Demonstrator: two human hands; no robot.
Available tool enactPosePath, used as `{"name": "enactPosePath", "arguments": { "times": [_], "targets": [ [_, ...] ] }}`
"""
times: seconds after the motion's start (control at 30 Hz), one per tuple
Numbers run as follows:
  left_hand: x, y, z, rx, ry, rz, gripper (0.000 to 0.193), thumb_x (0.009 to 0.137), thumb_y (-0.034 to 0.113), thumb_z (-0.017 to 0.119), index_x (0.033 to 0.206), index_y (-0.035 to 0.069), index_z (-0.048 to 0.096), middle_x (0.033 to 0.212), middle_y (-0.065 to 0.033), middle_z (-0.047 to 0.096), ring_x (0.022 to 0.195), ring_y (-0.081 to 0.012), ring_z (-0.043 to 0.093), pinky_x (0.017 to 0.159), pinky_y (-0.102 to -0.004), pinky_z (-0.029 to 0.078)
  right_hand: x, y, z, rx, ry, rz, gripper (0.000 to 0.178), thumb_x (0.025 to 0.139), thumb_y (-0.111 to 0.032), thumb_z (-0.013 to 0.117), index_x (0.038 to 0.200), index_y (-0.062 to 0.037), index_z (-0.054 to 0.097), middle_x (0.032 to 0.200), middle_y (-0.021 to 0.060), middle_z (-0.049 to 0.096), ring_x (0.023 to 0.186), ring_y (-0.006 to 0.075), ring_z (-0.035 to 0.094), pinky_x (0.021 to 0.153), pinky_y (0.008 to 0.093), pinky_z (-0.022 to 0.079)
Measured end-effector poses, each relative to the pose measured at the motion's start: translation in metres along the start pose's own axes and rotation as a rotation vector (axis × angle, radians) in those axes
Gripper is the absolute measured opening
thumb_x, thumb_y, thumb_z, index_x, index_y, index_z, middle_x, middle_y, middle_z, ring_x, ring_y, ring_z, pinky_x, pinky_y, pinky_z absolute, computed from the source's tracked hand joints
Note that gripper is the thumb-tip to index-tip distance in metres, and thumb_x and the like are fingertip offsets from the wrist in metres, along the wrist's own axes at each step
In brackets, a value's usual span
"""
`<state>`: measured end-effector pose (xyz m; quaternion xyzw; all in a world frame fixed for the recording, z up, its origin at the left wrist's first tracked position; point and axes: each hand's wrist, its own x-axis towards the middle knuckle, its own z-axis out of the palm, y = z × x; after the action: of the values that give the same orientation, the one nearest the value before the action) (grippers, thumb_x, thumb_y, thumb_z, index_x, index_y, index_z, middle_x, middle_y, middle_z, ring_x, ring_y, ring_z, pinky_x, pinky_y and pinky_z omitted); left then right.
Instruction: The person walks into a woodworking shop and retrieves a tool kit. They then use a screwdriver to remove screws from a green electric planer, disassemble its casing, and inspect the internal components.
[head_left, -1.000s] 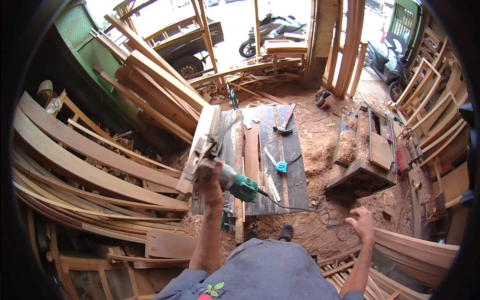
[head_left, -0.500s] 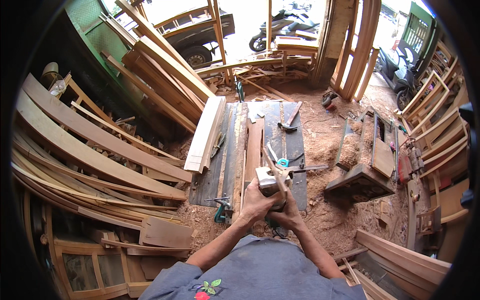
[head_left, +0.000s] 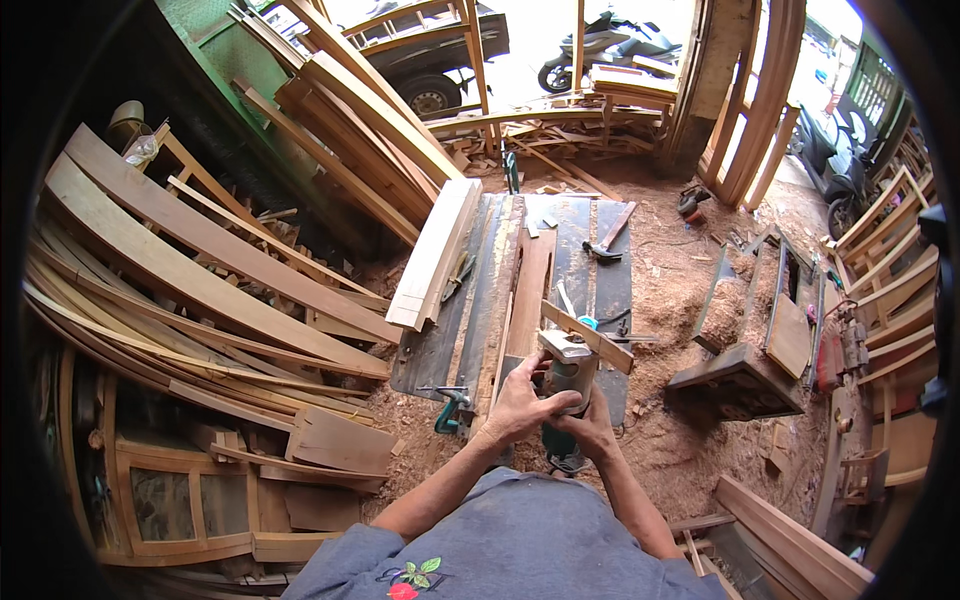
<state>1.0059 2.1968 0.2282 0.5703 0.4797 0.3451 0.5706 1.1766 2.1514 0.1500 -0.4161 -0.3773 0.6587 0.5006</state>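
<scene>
Both my hands grip a hand-held trim router (head_left: 572,380) over the near end of the bench. It has a grey cylindrical body and a teal lower part, and its pale base faces away from me. A wooden strip (head_left: 588,336) lies crosswise at that base. My left hand (head_left: 522,402) wraps the router's left side, its thumb across the body. From the right, my right hand (head_left: 592,428) closes around the lower body, its fingers partly hidden. Just beyond the strip, a small blue-and-white tool (head_left: 587,322) is partly covered. A long reddish board (head_left: 530,290) lies along the bench beside it.
On the dark worktable (head_left: 480,250) lie a hammer (head_left: 608,240), pliers (head_left: 459,278) and pale planks (head_left: 436,255). A teal clamp (head_left: 452,410) grips its near left edge. A shavings-covered machine (head_left: 745,320) stands right. Curved boards (head_left: 200,260) are stacked left.
The router has turned in my hands, so the strip now runs crosswise and more of the grey body shows. The whole scene has shifted slightly right in view.
</scene>
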Motion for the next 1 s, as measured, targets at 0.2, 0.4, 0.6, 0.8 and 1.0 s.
{"name": "enactPosePath", "arguments": {
  "times": [0.2, 0.4, 0.6, 0.8, 1.0],
  "targets": [
    [0.0, -0.007, 0.005, -0.004, -0.008, -0.053, 0.095, 0.085, 0.029, 0.092, 0.157, -0.008, 0.042, 0.149, -0.0234, 0.057, 0.135, -0.0287, 0.059, 0.113, -0.0408, 0.051, 0.013, 0.006, -0.01, 0.041, -0.03, 0.072, 0.075, 0.073, -0.005, 0.084, 0.142, -0.0027, 0.054, 0.124, 0.0107, 0.071, 0.11, 0.0197, 0.07, 0.098, 0.036, 0.059],
    [-0.005, -0.015, 0.01, 0.182, 0.128, -0.042, 0.099, 0.083, 0.033, 0.091, 0.157, -0.01, 0.042, 0.146, -0.0257, 0.061, 0.135, -0.0306, 0.06, 0.115, -0.0391, 0.048, 0.019, 0.008, -0.013, 0.072, -0.075, 0.096, 0.074, 0.074, -0.011, 0.086, 0.141, -0.0023, 0.057, 0.124, 0.0093, 0.072, 0.11, 0.019, 0.07, 0.097, 0.0353, 0.058],
    [-0.015, -0.011, 0.02, 0.196, 0.197, -0.045, 0.092, 0.081, 0.029, 0.093, 0.151, -0.011, 0.047, 0.138, -0.0224, 0.065, 0.128, -0.0291, 0.064, 0.112, -0.0397, 0.051, 0.021, 0.011, -0.022, -0.012, -0.168, 0.102, 0.077, 0.075, -0.017, 0.09, 0.142, -0.0014, 0.056, 0.127, 0.0104, 0.072, 0.112, 0.0195, 0.07, 0.099, 0.0362, 0.057],
    [-0.025, -0.002, 0.033, 0.437, 0.327, 0.076, 0.091, 0.075, 0.03, 0.096, 0.146, -0.008, 0.054, 0.129, -0.0215, 0.069, 0.12, -0.0284, 0.068, 0.104, -0.0384, 0.055, 0.025, 0.014, -0.031, 0.033, -0.277, 0.081, 0.079, 0.073, -0.016, 0.092, 0.142, -0.0001, 0.056, 0.128, 0.0111, 0.072, 0.113, 0.0196, 0.07, 0.101, 0.0365, 0.057],
    [-0.025, 0.017, 0.036, 0.503, 0.336, 0.051, 0.085, 0.072, 0.036, 0.097, 0.136, -0.006, 0.06, 0.12, -0.0199, 0.071, 0.113, -0.0296, 0.071, 0.1, -0.0402, 0.056, 0.025, 0.004, -0.031, 0.109, -0.328, 0.061, 0.08, 0.072, -0.017, 0.094, 0.141, 0.0015, 0.057, 0.127, 0.011, 0.072, 0.113, 0.0195, 0.07, 0.101, 0.0367, 0.057]
  ]
}}
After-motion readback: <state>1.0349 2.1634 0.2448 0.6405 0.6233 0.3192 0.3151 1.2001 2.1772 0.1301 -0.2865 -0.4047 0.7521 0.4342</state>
